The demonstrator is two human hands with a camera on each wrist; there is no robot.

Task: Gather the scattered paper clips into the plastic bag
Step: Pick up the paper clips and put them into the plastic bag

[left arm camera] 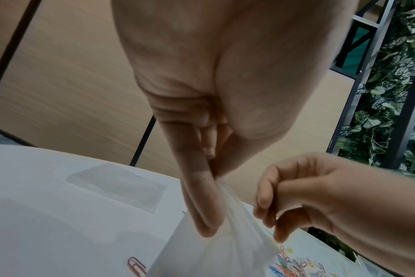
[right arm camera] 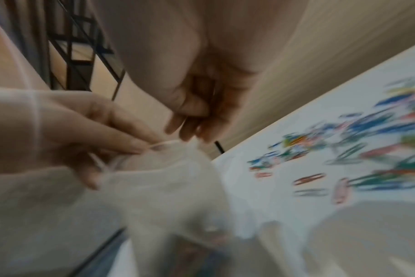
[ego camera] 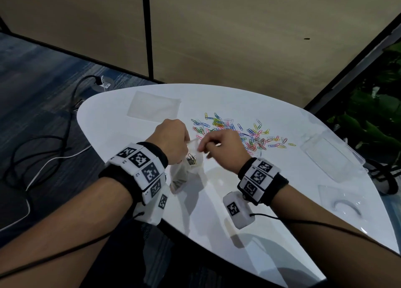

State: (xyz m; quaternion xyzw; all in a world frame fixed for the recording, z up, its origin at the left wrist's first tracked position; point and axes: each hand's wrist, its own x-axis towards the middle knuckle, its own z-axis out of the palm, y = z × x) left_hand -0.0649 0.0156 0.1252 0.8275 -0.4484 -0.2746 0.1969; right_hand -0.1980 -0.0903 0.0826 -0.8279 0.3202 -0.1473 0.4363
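My left hand (ego camera: 188, 143) pinches the top edge of a clear plastic bag (ego camera: 184, 174), which hangs just above the white table (ego camera: 217, 205); a dark clump of clips shows inside it. In the left wrist view my left hand (left arm camera: 209, 224) pinches the bag (left arm camera: 213, 253) between thumb and fingers. My right hand (ego camera: 206, 147) hovers at the bag's mouth with its fingers curled and bunched; what they hold is hidden. Many coloured paper clips (ego camera: 249, 135) lie scattered just beyond both hands. In the blurred right wrist view the right hand (right arm camera: 187, 131) is just above the bag's rim (right arm camera: 168, 144).
An empty flat plastic bag (ego camera: 154, 107) lies at the far left of the table. At the right edge stand a clear plastic box (ego camera: 332, 155) and another clear bag (ego camera: 342, 201). A single red clip (left arm camera: 136, 266) lies left of the held bag. Cables (ego camera: 43, 146) trail on the floor.
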